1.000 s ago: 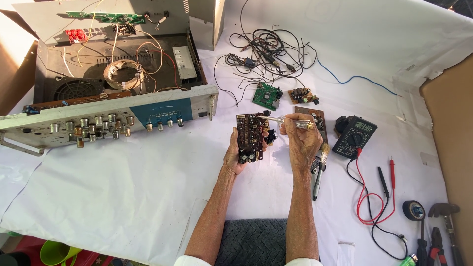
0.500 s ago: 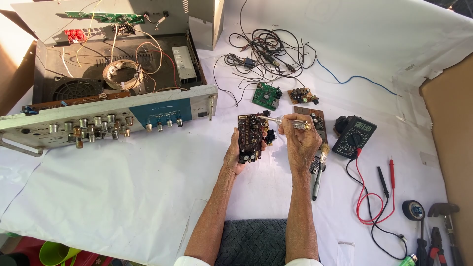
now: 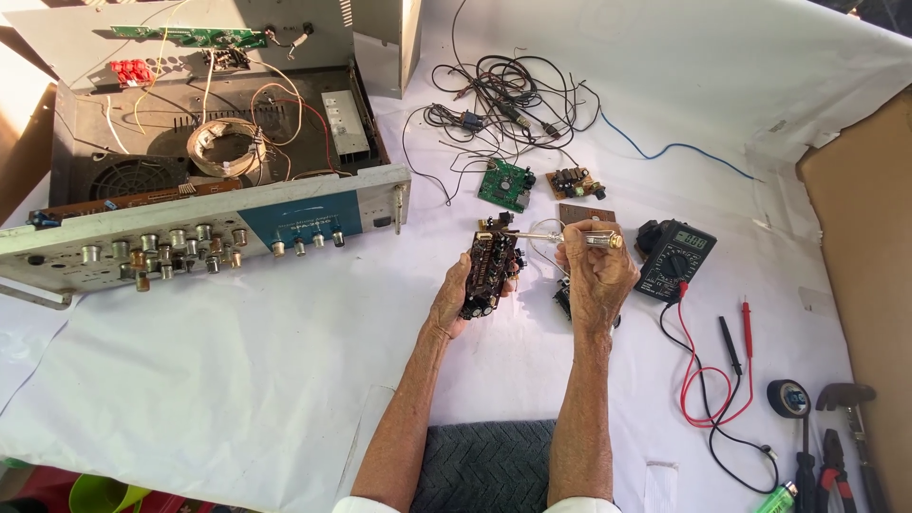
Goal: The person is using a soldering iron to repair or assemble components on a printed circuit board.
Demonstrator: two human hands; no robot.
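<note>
My left hand (image 3: 454, 302) holds a dark brown circuit board (image 3: 489, 268) upright, its component side facing right. My right hand (image 3: 594, 271) grips a screwdriver with a clear handle (image 3: 594, 237); the metal shaft (image 3: 532, 235) points left and its tip meets the top edge of the board. Both hands hover over the white cloth (image 3: 285, 380) just right of the opened amplifier chassis (image 3: 204, 199).
A green board (image 3: 505, 183), a small brown board (image 3: 576, 181) and a tangle of black wires (image 3: 503, 95) lie behind the hands. A multimeter (image 3: 676, 256) with red and black probes (image 3: 731, 332) sits to the right. Tape roll (image 3: 788, 397) and pliers (image 3: 836, 456) lie at the lower right.
</note>
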